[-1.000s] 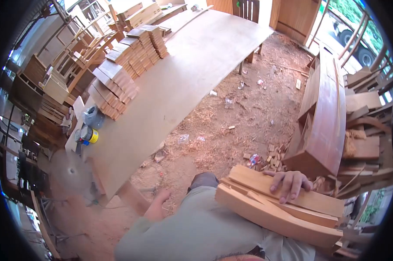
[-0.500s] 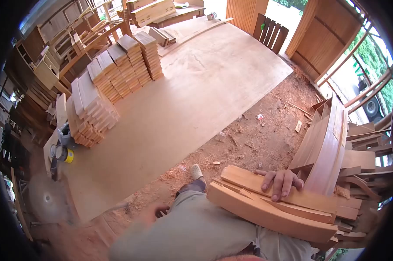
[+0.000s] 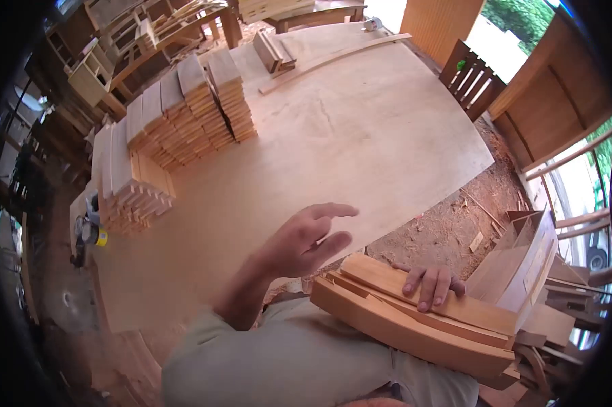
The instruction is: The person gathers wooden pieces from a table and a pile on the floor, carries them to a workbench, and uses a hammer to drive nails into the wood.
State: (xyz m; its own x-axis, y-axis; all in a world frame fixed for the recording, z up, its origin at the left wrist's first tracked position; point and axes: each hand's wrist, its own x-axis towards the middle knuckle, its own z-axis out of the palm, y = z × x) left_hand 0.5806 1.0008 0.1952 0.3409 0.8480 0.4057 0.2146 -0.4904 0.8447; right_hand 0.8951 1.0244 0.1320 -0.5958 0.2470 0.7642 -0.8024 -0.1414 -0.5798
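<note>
My left hand [image 3: 312, 237] is raised in front of my body, over the near side of the large board. Its thumb and index finger are apart, and nothing is between them. Against my right side rests a bundle of several curved wooden pieces [image 3: 414, 325], tilted down to the right. The fingers of my right hand [image 3: 431, 285] curl over the bundle's top from its far side, holding it. My right forearm is hidden behind the wood.
A large flat board [image 3: 306, 156] bears stacked wooden slats [image 3: 190, 115] on its left, a long thin strip [image 3: 333, 62] and a short bundle of wood [image 3: 273, 53]. Tape rolls [image 3: 92, 234] lie at its left corner. Wooden planks [image 3: 502, 271] and offcuts stand at right.
My left hand has come up from low beside my body to above the board's near edge, fingers apart. My right hand keeps its hold on the wooden pieces. The view has shifted.
</note>
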